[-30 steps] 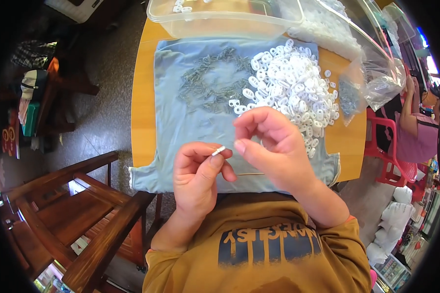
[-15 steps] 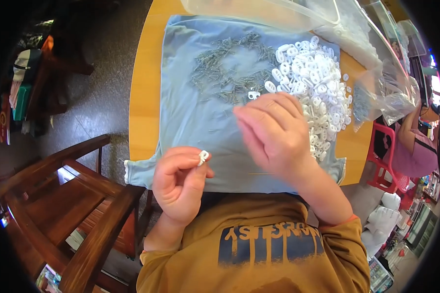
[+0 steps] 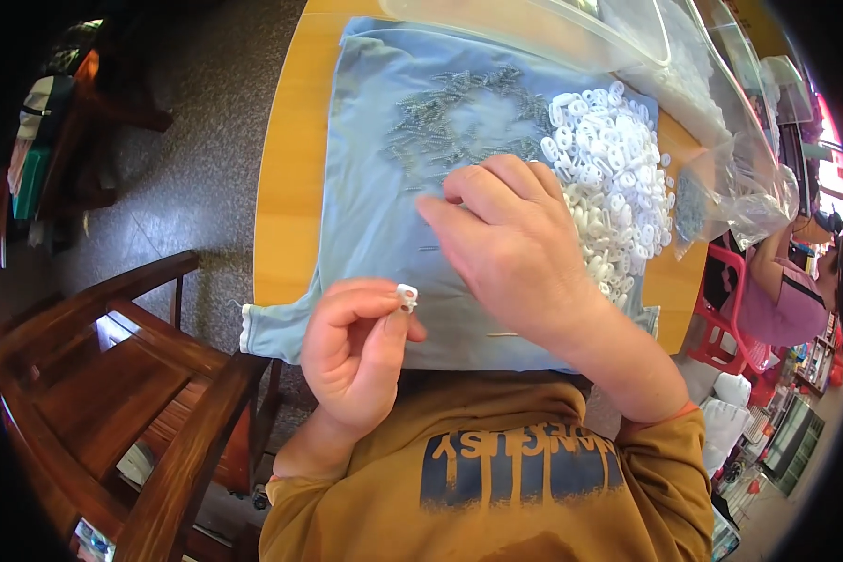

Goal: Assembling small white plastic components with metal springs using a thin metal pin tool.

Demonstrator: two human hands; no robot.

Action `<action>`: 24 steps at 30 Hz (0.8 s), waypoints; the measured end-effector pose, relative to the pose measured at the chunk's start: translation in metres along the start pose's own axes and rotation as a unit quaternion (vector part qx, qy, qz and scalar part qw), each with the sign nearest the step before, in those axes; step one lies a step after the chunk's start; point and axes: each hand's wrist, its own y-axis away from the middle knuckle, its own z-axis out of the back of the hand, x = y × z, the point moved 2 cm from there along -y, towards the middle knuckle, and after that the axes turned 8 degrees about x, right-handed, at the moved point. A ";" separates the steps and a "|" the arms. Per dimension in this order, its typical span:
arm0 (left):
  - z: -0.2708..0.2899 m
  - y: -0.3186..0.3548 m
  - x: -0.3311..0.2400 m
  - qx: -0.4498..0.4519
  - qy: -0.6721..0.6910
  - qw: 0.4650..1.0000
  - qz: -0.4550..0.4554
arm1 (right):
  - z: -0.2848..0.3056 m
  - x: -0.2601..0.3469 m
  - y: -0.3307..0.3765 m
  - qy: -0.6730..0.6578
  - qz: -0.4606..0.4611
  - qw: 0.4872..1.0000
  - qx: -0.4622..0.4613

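Between the thumb and fingertips of my left hand [image 3: 361, 347] is a small white plastic piece with holes [image 3: 406, 298], held just above the cloth's near part. My right hand [image 3: 515, 244] is over the middle of the cloth, fingers curled down beside the small metal coil springs [image 3: 431, 117]; its fingertips are partly hidden, and I cannot make out what they hold. The springs lie loosely in a rough ring. To the right of them is a heap of white oval plastic pieces with holes [image 3: 618, 178], partly covered by my right hand.
A light blue garment [image 3: 356, 187] is spread over a yellow wooden table [image 3: 286, 159]. A thin stick [image 3: 502, 334] lies near its front edge. Clear plastic bins [image 3: 571, 33] and a clear bag [image 3: 745, 206] stand beyond. A wooden chair [image 3: 178, 450] is at left; a person in purple [image 3: 785, 295] sits at right.
My right hand has shifted left, over the spot where a loose white piece showed near the springs; that piece no longer shows. My left hand still holds its white piece, now turned slightly.
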 end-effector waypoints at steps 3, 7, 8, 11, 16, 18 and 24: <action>-0.002 -0.001 -0.001 -0.017 0.013 1.000 0.013 | -0.001 -0.001 -0.001 0.022 0.002 1.000 0.018; -0.004 0.000 0.001 -0.049 0.009 0.998 0.029 | 0.000 -0.001 -0.004 0.028 0.028 0.999 0.033; -0.004 0.000 0.000 -0.048 0.009 0.998 0.028 | 0.000 0.001 -0.004 0.048 0.048 0.997 0.039; -0.005 -0.002 -0.001 -0.058 -0.017 0.998 0.022 | 0.001 0.002 -0.008 0.079 0.086 0.993 0.037; -0.003 -0.001 0.002 -0.050 -0.011 0.998 0.022 | -0.006 0.004 -0.012 0.115 0.138 0.984 0.016; -0.002 -0.001 0.002 -0.048 -0.005 0.999 0.021 | -0.006 0.006 -0.012 0.143 0.154 0.977 0.019; 0.000 -0.001 -0.002 -0.055 0.026 0.997 0.045 | 0.001 0.004 -0.001 -0.059 0.090 0.991 -0.080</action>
